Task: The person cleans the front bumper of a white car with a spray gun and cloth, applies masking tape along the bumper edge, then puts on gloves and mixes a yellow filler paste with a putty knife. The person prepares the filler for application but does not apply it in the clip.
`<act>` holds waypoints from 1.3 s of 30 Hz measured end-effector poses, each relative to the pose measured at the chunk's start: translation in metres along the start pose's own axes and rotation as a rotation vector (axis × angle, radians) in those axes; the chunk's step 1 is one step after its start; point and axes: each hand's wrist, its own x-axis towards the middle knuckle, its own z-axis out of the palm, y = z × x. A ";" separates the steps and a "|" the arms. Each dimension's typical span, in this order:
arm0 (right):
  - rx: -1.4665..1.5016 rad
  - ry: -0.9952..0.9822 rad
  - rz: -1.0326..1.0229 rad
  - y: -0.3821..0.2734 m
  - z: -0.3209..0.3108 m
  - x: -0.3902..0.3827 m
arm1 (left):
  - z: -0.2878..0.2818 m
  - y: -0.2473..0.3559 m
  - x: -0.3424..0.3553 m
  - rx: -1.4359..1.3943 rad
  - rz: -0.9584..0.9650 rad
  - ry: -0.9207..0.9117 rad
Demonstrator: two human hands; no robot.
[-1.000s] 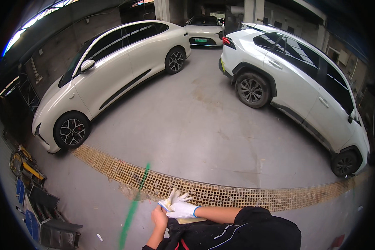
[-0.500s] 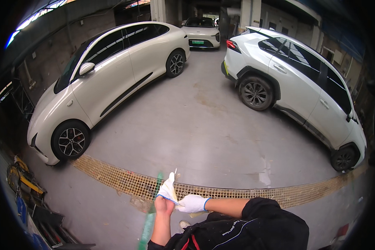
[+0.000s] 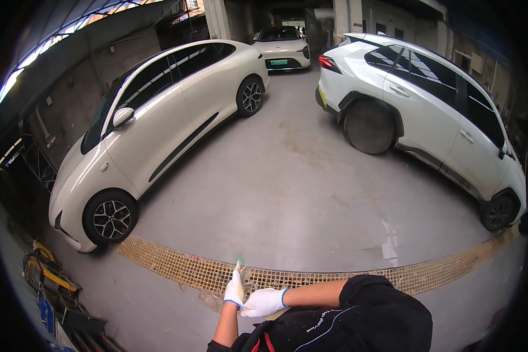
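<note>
In white knit gloves with blue-edged cuffs, both of my hands are low in the head view, over a floor grate (image 3: 428, 276). My left hand (image 3: 235, 284) points upward with fingers stretched out, the glove pulled over it. Just to its right, my right hand (image 3: 264, 302) is closed at the left glove's cuff, gripping it by the wrist.
White cars stand at left (image 3: 146, 141), at right (image 3: 428, 123) and farther back (image 3: 280, 53), with grey floor (image 3: 276, 182) between them. Yellow, blue and black equipment (image 3: 58, 281) lies at the lower left. Concrete pillars (image 3: 355, 17) rise behind the cars.
The glove, earlier loose and folded around my bare left hand, now covers that hand down to the wrist. My right hand has moved slightly lower, and the whole view has shifted a little.
</note>
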 end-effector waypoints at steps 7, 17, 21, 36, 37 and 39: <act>-0.098 -0.036 -0.079 0.003 -0.026 0.007 | 0.023 0.057 -0.008 -0.609 0.532 0.018; 0.764 0.166 -0.036 -0.010 -0.048 -0.026 | 0.045 0.070 -0.013 -0.397 0.487 0.128; 1.344 1.129 0.038 0.007 -0.074 -0.019 | 0.078 0.058 -0.056 -0.187 0.582 -0.305; 0.992 0.666 0.177 0.108 -0.069 -0.076 | 0.077 0.055 -0.082 -0.673 0.353 -0.423; 1.029 0.549 0.113 0.108 -0.059 -0.073 | 0.076 0.058 -0.080 -0.647 0.414 -0.359; 1.112 0.298 0.103 0.102 -0.041 -0.065 | 0.076 0.063 -0.079 -0.534 0.553 -0.208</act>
